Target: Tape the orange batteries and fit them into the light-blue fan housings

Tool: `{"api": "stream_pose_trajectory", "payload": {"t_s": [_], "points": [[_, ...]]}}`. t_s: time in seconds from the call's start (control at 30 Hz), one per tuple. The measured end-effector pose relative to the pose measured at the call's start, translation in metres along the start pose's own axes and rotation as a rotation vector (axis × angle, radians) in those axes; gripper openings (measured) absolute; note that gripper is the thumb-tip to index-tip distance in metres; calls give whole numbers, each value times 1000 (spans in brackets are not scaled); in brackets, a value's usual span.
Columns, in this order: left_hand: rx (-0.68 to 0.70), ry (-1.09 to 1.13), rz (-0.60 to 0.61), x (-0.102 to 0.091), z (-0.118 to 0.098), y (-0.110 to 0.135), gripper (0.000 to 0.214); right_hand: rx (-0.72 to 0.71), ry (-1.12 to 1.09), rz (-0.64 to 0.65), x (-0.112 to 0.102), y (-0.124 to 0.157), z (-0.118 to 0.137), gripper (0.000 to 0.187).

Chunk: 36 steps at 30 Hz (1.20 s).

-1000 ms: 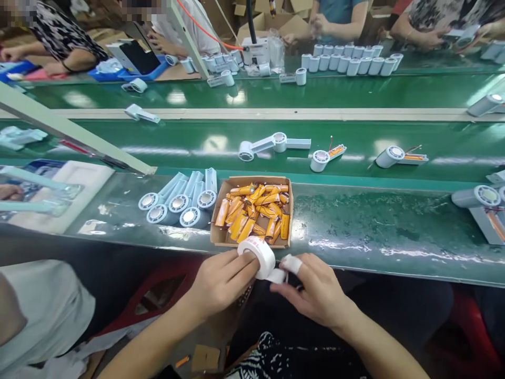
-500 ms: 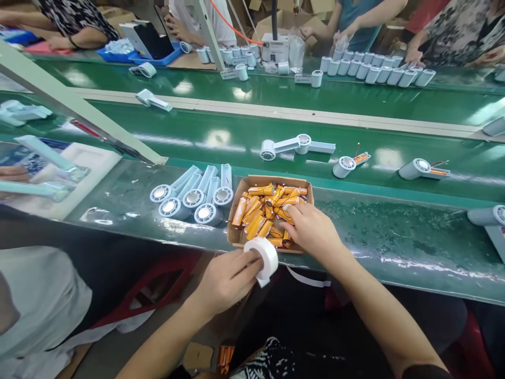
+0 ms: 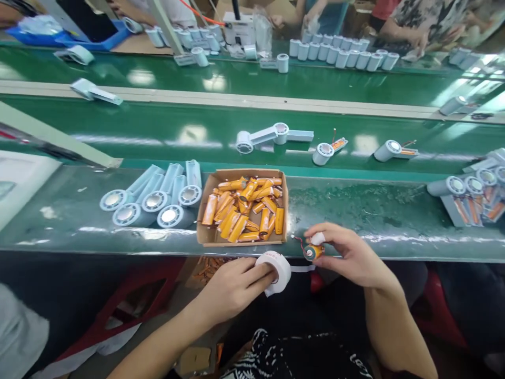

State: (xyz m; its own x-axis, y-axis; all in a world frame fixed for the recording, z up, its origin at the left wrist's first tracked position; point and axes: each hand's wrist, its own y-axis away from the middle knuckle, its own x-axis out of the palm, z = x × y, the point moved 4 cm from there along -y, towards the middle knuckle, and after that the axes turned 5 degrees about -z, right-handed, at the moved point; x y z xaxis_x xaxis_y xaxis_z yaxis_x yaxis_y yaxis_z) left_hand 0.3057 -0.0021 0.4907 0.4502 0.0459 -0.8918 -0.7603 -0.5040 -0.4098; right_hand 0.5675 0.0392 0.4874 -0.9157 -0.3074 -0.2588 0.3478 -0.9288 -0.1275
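Observation:
My left hand [image 3: 240, 287] grips a roll of white tape [image 3: 282, 271], with fingers through its core; a loose strip trails off to the right. In my right hand [image 3: 347, 252] is an orange-wrapped battery [image 3: 314, 252], one round end toward me, with a thin red wire and small white connector. Something white wraps a fingertip of that hand. Behind my hands a cardboard box [image 3: 201, 231] holds many orange batteries, some with white patches. To its left lie several light-blue fan housings [image 3: 169, 216] with round heads and long handles.
A green conveyor [image 3: 177, 123] runs behind the bench, carrying several fan parts [image 3: 324, 152]. More housings with batteries inside [image 3: 473, 195] lie at the right. A slanted metal post [image 3: 59, 137] stands at left. Co-workers' hands and rows of light-blue cylinders [image 3: 343, 57] are across the belt.
My right hand has moved out of the box to the right and now holds a battery. My left hand with the tape has shifted slightly right and down. The view has turned right.

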Motion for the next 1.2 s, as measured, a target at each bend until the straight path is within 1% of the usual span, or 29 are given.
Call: {"api": "stream_pose_trajectory", "payload": {"t_s": [0.07, 0.1, 0.17, 0.23, 0.37, 0.43, 0.5, 0.53, 0.6, 0.67, 0.7, 0.77, 0.83, 0.9, 1.03, 1.07, 1.1, 1.13, 1.2], "points": [[63, -20, 53, 10, -7, -10, 21, 178, -68, -28, 5, 24, -15, 21], [91, -33, 74, 14, -11, -16, 20, 257, -83, -59, 7, 34, -21, 25], [139, -61, 113, 21, -17, -26, 20, 351, -89, -122, 9, 50, -30, 37], [179, -88, 155, 27, -23, -34, 21, 363, -67, -161, 8, 62, -34, 44], [239, -136, 234, 37, -34, -48, 22, 312, -27, -188, 5, 78, -38, 41], [254, -182, 282, 44, -39, -55, 20, 344, -102, -186, 7, 84, -45, 40], [267, -234, 341, 53, -44, -61, 17, 424, -248, -186, 11, 90, -57, 38], [271, -257, 365, 58, -46, -64, 15, 464, -318, -207, 13, 93, -64, 39], [261, -286, 382, 67, -50, -70, 12, 503, -405, -309, 13, 98, -76, 43], [235, -284, 352, 75, -51, -76, 14, 482, -410, -434, 8, 102, -82, 46], [224, -276, 331, 77, -51, -79, 15, 467, -393, -459, 6, 104, -82, 45], [215, -260, 302, 80, -50, -84, 18, 463, -363, -430, 3, 108, -81, 42], [227, -242, 300, 82, -50, -87, 18, 492, -356, -356, 1, 112, -79, 40], [254, -218, 299, 82, -52, -91, 17, 510, -376, -322, -2, 114, -79, 42], [278, -209, 272, 80, -55, -97, 18, 516, -482, -306, -8, 114, -86, 53], [274, -210, 259, 79, -56, -98, 19, 514, -527, -332, -8, 113, -88, 54], [265, -210, 241, 79, -57, -99, 20, 508, -575, -390, -8, 112, -90, 55], [252, -206, 220, 79, -58, -100, 22, 494, -625, -488, -8, 112, -91, 56], [222, -195, 158, 81, -62, -100, 26, 448, -726, -775, -4, 114, -92, 58]]}}
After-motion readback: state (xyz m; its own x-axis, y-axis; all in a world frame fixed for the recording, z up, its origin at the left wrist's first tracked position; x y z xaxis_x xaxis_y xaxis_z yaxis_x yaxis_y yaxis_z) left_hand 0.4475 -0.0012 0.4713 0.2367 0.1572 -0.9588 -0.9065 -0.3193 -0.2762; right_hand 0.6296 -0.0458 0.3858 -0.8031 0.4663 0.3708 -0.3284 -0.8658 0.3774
